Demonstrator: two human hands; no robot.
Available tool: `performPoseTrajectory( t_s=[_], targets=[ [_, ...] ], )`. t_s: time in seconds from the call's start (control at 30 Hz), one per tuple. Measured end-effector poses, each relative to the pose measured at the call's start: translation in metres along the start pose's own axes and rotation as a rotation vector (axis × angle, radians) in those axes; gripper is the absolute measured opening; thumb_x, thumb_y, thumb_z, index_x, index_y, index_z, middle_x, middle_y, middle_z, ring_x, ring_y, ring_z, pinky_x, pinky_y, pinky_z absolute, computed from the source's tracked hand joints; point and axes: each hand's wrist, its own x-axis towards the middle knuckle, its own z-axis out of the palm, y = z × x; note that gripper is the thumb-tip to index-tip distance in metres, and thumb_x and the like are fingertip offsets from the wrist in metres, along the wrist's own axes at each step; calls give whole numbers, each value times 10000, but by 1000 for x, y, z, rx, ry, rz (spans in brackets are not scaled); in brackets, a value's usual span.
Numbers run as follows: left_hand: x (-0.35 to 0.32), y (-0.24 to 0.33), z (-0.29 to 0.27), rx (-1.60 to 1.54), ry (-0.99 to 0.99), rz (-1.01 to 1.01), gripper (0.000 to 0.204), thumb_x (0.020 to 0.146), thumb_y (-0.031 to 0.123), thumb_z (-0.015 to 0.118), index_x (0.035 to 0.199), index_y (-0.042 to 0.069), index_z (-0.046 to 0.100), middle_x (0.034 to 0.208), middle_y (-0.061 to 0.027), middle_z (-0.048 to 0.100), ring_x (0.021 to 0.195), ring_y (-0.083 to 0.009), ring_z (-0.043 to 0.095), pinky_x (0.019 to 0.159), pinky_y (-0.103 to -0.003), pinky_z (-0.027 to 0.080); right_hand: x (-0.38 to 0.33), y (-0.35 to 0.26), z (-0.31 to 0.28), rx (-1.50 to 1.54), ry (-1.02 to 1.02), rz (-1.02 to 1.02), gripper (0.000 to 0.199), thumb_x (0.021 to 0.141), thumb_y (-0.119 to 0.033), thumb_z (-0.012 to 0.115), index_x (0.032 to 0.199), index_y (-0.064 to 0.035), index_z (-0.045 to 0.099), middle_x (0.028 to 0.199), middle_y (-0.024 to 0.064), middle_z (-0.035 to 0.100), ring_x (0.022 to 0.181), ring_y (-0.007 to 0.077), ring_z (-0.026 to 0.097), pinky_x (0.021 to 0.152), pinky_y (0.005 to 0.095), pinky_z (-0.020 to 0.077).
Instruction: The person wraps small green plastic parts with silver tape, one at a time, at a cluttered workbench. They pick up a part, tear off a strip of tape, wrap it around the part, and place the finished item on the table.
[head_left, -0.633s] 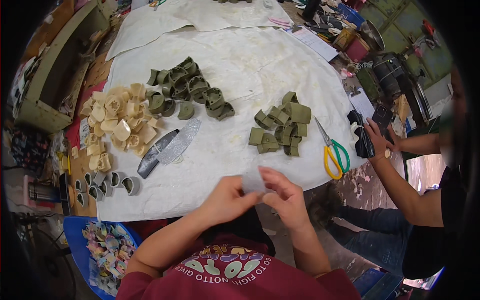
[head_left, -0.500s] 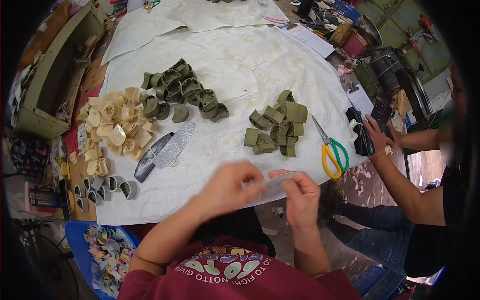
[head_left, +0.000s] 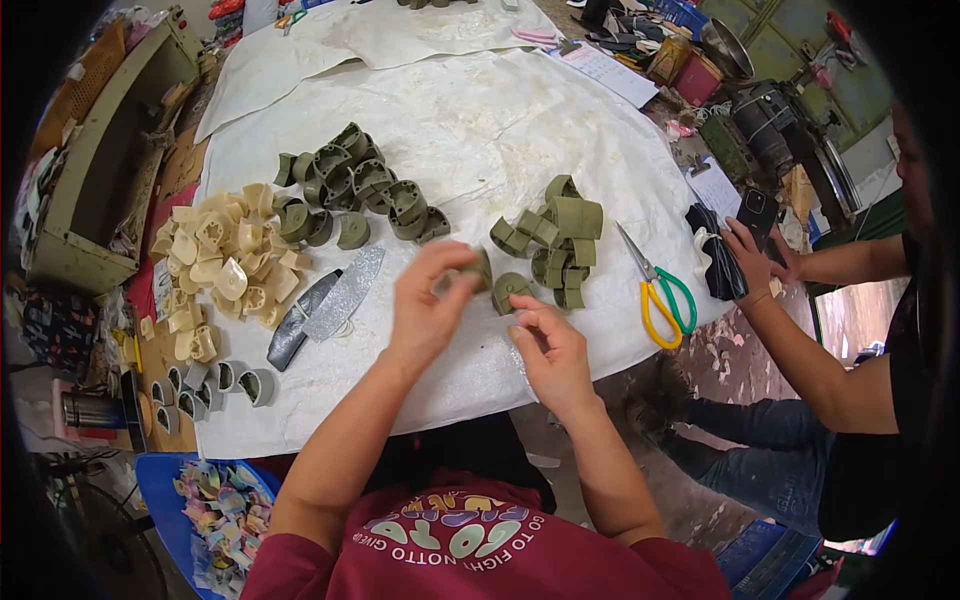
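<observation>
My left hand (head_left: 432,300) is over the middle of the table, thumb and fingers closed on an olive-green heel-shaped piece (head_left: 481,268), partly hidden and blurred. My right hand (head_left: 552,352) is beside it, fingers curled, with a thin clear plastic sheet (head_left: 519,362) showing along its palm side. Its fingertips are close to another olive-green piece (head_left: 510,290) on the cloth; whether they touch it I cannot tell. Just beyond lies a small pile of olive-green pieces (head_left: 572,220).
A white sheet (head_left: 480,120) covers the table. Left lie more green pieces (head_left: 352,170), cream pieces (head_left: 235,245), grey-rimmed pieces (head_left: 258,386) and a flat speckled silver piece (head_left: 343,293). Scissors (head_left: 655,290) rest at the right, near a co-worker's hands (head_left: 748,262) and a black bundle (head_left: 715,262). A blue bin (head_left: 160,490) stands lower left.
My hands have moved up and apart from the clear sheet they both held. The left now grips a green piece taken from the pile's near left side; the right keeps the sheet.
</observation>
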Motion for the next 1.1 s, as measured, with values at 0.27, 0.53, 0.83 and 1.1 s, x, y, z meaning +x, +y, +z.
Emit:
performPoseTrajectory(
  t_s=[0.27, 0.53, 0.83, 1.1],
  targets=[
    [-26, 49, -81, -682, 163, -473, 323, 928, 217, 596, 1195, 51, 520, 1074, -119, 650, 962, -270, 656, 829, -366, 547, 9, 7, 9, -167, 124, -200, 80, 787, 35, 636, 858, 16, 605, 913, 112, 547, 765, 221, 579, 667, 294, 483],
    [-96, 53, -101, -725, 231, -578, 327, 920, 301, 621, 1101, 33, 571, 933, -87, 666, 730, -182, 632, 606, -281, 490, -23, -71, 70, 237, -505, -188, 78, 830, -14, 639, 901, -4, 607, 958, 106, 633, 883, 183, 605, 814, 297, 470],
    [-121, 79, -115, -497, 278, -410, 237, 895, 71, 625, 1122, 5, 628, 1149, -85, 627, 1017, -133, 583, 891, -296, 457, -38, -76, 110, 185, -556, -269, 95, 841, -42, 641, 926, -13, 611, 1135, 150, 629, 992, 223, 626, 833, 306, 483],
    [-118, 79, -132, -537, 278, -333, 412, 841, -24, 650, 1236, -2, 534, 1203, -93, 582, 1069, -148, 570, 923, -284, 450, -17, -96, 76, 271, -583, 132, 199, 839, 5, 623, 1022, -40, 690, 954, 65, 664, 909, 139, 591, 775, 265, 461]
  ],
)
